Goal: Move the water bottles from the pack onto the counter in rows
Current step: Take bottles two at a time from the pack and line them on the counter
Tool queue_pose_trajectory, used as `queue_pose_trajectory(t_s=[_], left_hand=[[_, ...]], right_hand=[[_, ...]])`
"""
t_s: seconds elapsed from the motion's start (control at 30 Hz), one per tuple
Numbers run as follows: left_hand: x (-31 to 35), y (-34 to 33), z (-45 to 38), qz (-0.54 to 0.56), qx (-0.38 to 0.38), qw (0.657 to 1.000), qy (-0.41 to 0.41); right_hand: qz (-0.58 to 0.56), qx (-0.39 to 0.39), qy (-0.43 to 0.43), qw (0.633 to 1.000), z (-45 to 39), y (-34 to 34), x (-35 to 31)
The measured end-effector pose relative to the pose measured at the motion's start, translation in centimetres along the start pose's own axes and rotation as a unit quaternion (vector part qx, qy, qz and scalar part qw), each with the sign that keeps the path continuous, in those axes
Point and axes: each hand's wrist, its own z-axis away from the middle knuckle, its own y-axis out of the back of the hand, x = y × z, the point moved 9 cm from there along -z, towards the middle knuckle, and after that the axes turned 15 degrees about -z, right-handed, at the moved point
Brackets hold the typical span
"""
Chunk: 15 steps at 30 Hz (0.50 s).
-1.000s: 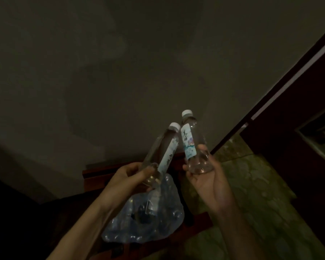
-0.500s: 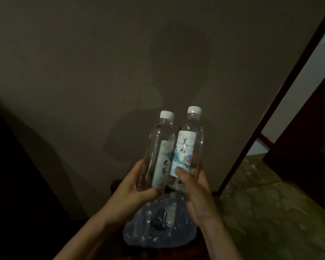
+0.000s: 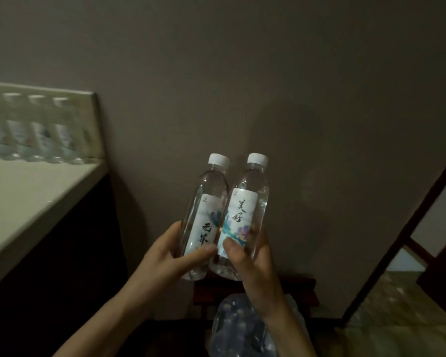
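Two bottles, gripped by both hands, now near the newly visible counter.

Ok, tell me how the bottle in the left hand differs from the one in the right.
The left bottle turns its label partly sideways; the right bottle shows its label nearly full-on. Their labels bear different characters. The left hand grips one, the right hand the other. Both are clear, white-capped, tilted slightly right and side by side.

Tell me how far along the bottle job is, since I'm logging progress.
Done: a blurred row of bottles stands on the counter. In hand: left hand and right hand each grip one bottle. Left: the pack below still holds bottles.
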Motion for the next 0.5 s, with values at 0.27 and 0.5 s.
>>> queue_pose_trajectory(t_s=[0.27, 0.5], left_hand=[[-1.2, 15.9, 3.1, -0.061, 0.042, 0.997, -0.013], [-3.7, 31.2, 4.9, -0.161, 0.062, 0.985, -0.016]], right_hand=[[-0.013, -0.084, -0.001, 0.996, -2.0, -14.6, 5.0], [0.050, -0.101, -0.009, 0.994, -4.3, -27.7, 9.8]])
